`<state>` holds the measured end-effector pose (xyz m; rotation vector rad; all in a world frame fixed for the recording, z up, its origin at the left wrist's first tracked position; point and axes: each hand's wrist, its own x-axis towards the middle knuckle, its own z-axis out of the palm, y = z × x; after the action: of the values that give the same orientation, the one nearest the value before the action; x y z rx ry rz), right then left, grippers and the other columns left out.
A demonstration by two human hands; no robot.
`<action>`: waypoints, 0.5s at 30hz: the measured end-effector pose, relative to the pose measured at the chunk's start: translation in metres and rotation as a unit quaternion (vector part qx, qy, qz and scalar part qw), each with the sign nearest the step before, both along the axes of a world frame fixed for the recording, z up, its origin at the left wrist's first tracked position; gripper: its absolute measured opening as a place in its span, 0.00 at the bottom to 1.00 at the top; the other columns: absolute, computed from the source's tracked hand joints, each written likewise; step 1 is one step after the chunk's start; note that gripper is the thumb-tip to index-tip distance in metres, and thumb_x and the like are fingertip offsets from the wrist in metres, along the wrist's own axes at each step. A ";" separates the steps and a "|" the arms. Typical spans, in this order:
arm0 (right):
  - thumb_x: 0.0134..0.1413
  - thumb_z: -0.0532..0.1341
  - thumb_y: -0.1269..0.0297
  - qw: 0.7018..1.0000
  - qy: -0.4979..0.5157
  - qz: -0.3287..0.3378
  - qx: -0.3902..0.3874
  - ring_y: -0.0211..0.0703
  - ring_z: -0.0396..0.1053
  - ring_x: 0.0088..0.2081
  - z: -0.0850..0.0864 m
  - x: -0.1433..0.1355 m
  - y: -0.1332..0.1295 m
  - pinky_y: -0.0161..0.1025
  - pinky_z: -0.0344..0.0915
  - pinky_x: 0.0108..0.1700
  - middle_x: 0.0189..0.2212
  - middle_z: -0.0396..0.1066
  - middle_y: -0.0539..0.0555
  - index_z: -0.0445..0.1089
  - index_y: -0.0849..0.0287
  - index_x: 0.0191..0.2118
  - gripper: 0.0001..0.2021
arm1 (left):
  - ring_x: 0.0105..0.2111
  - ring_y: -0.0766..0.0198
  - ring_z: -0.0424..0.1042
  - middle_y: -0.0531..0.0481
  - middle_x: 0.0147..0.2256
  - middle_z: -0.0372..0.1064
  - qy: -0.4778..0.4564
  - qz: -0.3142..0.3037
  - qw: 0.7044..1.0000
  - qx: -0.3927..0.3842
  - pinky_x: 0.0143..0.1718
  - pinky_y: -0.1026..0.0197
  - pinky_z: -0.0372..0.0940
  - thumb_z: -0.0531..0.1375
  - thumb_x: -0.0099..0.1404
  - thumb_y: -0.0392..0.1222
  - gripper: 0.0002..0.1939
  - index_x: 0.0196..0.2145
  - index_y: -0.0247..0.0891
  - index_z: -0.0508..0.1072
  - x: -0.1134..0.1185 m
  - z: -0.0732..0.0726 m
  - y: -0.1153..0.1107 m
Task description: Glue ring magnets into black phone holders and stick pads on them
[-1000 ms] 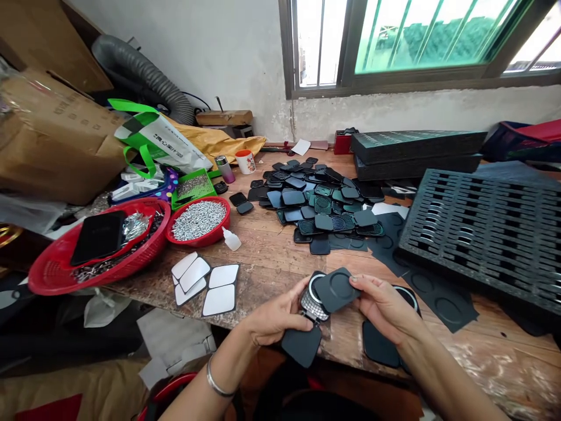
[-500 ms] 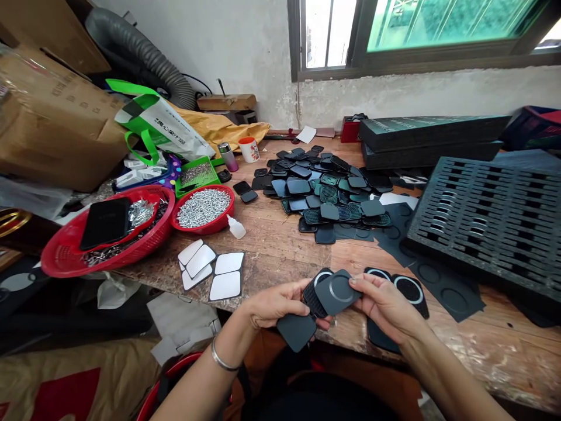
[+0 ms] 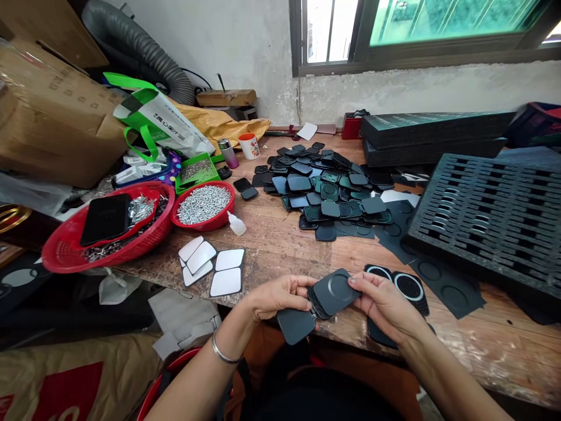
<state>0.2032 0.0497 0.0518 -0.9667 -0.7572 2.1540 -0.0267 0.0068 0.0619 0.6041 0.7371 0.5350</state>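
My left hand [image 3: 287,298] grips a hinged black device, whose smooth lower plate [image 3: 296,325] hangs toward me. Over the device's textured upper part lies a dark square sheet with a ring mark [image 3: 336,293], and my right hand [image 3: 372,292] pinches its right edge. The sheet hides most of the textured part. Beside my right hand, black plates with white rings [image 3: 408,285] rest on the table, partly behind that hand. A large pile of black and dark green pieces [image 3: 328,190] lies beyond both hands.
White-faced cards [image 3: 227,282] and a small white bottle [image 3: 236,224] lie at the left. Farther left stand a red bowl of metal pins [image 3: 205,206] and a red basket [image 3: 56,251]. A slotted black foam tray [image 3: 491,225] fills the right, with dark ring-marked sheets [image 3: 449,286] beside it.
The ring-marked sheet has moved left and now covers the white ring and most of the textured part. The view has shifted slightly.
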 end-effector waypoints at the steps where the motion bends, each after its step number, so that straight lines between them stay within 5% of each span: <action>1: 0.48 0.68 0.65 1.000 -0.001 0.003 0.002 0.37 0.68 0.33 0.000 0.000 -0.001 0.38 0.67 0.42 0.30 0.74 0.54 0.74 0.63 0.27 0.06 | 0.27 0.63 0.76 0.41 0.42 0.74 -0.001 0.002 1.000 0.001 0.29 0.66 0.69 0.65 0.54 0.31 0.33 0.57 0.38 0.64 0.001 0.000 0.000; 15: 0.48 0.67 0.65 1.000 -0.019 0.014 -0.009 0.38 0.69 0.30 0.002 -0.001 -0.004 0.39 0.69 0.40 0.26 0.73 0.54 0.72 0.64 0.25 0.08 | 0.26 0.68 0.75 0.40 0.43 0.74 0.013 0.006 1.000 0.004 0.24 0.72 0.64 0.63 0.53 0.29 0.33 0.57 0.37 0.64 0.008 0.006 0.002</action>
<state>0.2022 0.0460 0.0533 -1.0146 -0.7759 2.1759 -0.0188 0.0090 0.0683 0.6151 0.7642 0.5418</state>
